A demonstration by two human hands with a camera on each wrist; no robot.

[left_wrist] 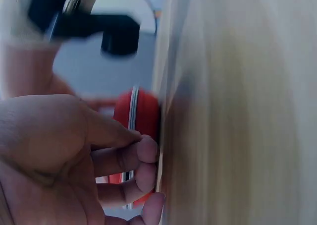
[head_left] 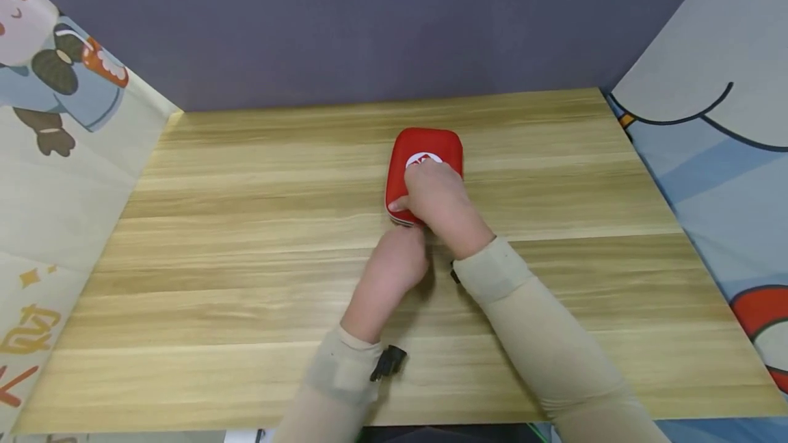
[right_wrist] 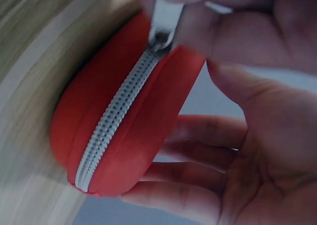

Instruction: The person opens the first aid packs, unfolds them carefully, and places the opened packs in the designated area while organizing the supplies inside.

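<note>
A red zippered case [head_left: 425, 139] with a white round emblem lies flat on the wooden table. My left hand [head_left: 399, 255] is at its near end, thumb and fingers pinching the metal zipper pull [right_wrist: 166, 22]. In the right wrist view the silver zipper teeth [right_wrist: 111, 118] run meshed along the side, below the slider. My right hand [head_left: 438, 200] rests on the lid and presses it, its fingers [right_wrist: 183, 195] fairly straight and its thumb near the lid's left corner. The hand partly hides the emblem.
The wooden table [head_left: 246, 279] spreads out around the case. A grey-purple panel [head_left: 382, 26] stands along its far edge, with cartoon-printed panels at the left [head_left: 74, 183] and right [head_left: 708, 204]. Black wrist mounts [head_left: 389, 362] stick out from the sleeves.
</note>
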